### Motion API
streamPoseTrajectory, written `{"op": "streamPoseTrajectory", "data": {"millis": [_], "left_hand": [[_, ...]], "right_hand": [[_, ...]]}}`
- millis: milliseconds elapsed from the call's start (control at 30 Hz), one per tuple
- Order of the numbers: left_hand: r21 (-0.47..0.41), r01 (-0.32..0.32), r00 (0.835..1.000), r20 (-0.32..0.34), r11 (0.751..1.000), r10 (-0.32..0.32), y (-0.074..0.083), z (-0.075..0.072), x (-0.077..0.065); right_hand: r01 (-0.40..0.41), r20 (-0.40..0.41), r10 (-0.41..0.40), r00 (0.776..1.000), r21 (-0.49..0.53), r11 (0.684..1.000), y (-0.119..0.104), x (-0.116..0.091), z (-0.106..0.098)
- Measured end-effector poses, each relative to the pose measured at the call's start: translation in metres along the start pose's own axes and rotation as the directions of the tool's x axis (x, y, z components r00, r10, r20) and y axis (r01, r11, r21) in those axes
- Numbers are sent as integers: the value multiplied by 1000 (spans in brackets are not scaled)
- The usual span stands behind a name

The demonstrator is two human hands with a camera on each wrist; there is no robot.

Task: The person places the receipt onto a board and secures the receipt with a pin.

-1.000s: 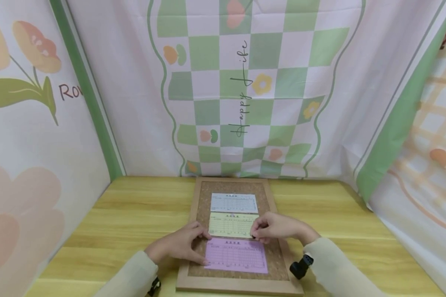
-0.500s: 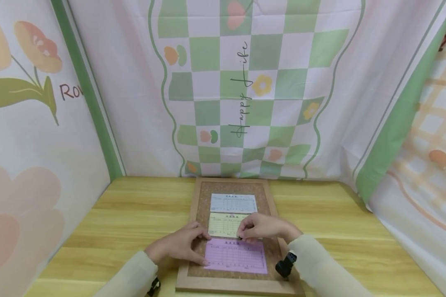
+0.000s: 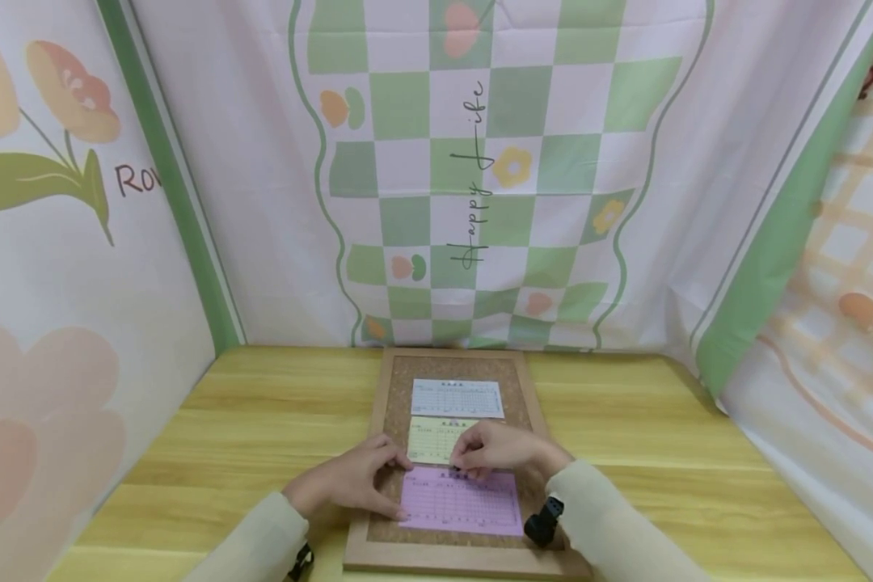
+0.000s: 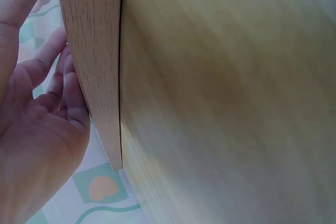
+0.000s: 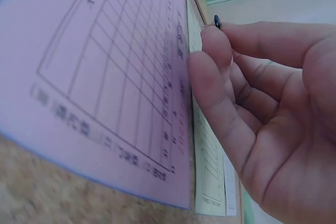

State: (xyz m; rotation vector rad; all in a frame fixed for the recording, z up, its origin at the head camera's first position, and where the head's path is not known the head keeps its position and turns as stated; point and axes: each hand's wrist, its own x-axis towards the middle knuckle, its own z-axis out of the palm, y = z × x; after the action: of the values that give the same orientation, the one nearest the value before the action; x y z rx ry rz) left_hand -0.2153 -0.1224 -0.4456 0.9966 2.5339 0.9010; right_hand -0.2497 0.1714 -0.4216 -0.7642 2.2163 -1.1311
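Observation:
A purple form (image 3: 461,503) lies on a framed corkboard (image 3: 400,529), below a yellow form (image 3: 428,443) and a light blue form (image 3: 457,398). My left hand (image 3: 349,478) rests at the board's left side, thumb and fingertips spread on the purple form's left edge. In the left wrist view, that hand lies along the wooden frame (image 4: 97,51). Between thumb and forefinger, my right hand (image 3: 505,449) pinches a black-headed thumbtack (image 5: 217,21), its thin point showing in the right wrist view. The hand is over the purple form's top edge and covers part of the yellow one.
The corkboard lies on a yellow wood-grain table (image 3: 262,412), its far end near a green-and-white checked curtain (image 3: 480,162). Printed cloth also hangs at both sides. Each wrist wears a black device, the right one being a camera-like block (image 3: 544,521).
My right hand has moved left with the thumbtack, from the yellow form's lower right corner to about the middle of the purple form's top edge. The left hand stays still.

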Motion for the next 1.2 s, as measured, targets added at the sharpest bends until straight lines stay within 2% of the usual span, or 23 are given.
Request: {"op": "streamPoseTrajectory", "data": {"millis": [400,1200], "left_hand": [[-3,6,1000,-10,1000,-6,2,0,-1],[-3,4,1000,-10,1000,-4,1,0,0]], "right_hand": [[-21,-48,22,999,16,1000,5,5,6],[-58,-63,57,996,-13,998,-2,6,11]]}}
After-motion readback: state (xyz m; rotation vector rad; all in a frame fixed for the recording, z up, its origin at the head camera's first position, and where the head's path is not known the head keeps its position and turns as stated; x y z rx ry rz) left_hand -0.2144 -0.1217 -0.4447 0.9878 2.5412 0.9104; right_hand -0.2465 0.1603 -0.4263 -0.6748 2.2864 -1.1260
